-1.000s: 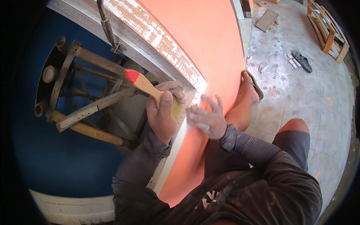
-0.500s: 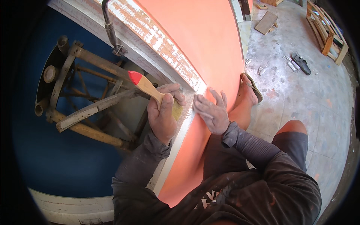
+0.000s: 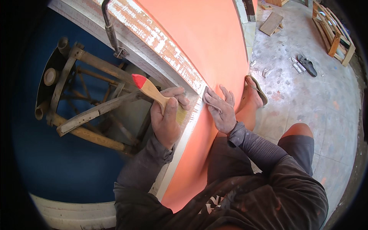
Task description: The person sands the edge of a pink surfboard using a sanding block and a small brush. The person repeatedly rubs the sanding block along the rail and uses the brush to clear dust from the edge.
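My left hand [image 3: 168, 124] is closed around a paintbrush [image 3: 151, 92] with a red-tipped wooden handle. The handle slants up to the left, and the pale bristles show partly below the fingers, near the frame's inner face. Under the fingers of my right hand [image 3: 223, 117] is a thin folded sheet, apparently sandpaper [image 3: 205, 94], mostly covered by the hand. That hand presses it against the edge of the white window frame [image 3: 188, 128], close to the corner where the patchy white-and-brown top strip [image 3: 161, 44] meets it.
A salmon wall [image 3: 199, 34] adjoins the frame. A metal stay [image 3: 110, 32] hangs by the upper frame. Through the opening stands a bamboo structure [image 3: 90, 132]. On the dusty floor lie a dark shoe [image 3: 308, 66], a board [image 3: 271, 23] and a wooden rack [image 3: 334, 43].
My right hand has shifted slightly right along the frame's edge, and its folded sheet shows more clearly. My left hand keeps the paintbrush in nearly the same place.
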Motion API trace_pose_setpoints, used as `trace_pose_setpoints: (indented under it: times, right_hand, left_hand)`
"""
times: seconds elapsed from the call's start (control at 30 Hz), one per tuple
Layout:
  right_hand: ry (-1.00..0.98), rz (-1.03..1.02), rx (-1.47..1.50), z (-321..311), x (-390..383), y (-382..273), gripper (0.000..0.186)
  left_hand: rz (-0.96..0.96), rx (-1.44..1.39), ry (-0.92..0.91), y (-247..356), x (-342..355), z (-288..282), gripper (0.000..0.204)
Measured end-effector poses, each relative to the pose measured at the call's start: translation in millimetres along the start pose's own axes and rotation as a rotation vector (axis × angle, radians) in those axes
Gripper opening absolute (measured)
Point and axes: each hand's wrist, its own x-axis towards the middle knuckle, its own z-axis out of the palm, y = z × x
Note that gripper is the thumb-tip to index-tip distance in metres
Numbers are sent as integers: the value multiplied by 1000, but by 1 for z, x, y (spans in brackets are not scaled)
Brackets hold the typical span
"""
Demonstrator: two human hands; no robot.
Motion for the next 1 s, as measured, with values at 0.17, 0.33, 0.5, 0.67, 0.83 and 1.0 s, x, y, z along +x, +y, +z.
trace_pose_setpoints:
  times: [0.17,0.33,0.5,0.67,0.83,1.0]
  right_hand:
    - [-95,-291,198,7,-34,-43,43]
    - [24,-399,136,8,-23,-23,39]
    - [-18,-43,52,1,-9,-27,41]
    - [-56,-376,217,14,-48,-52,44]
    - [16,-211,57,7,-17,-16,44]
    - [-19,-60,62,1,-15,-40,41]
  left_hand:
    - [-49,-26,24,-3,-3,-5,36]
    - [-52,-11,12,1,-2,-2,36]
    - [-8,35,2,-3,-2,-3,35]
    - [-32,-25,22,-4,-1,-5,36]
    - [-50,-13,34,1,-1,1,36]
    - [-32,24,-4,-5,-1,-6,37]
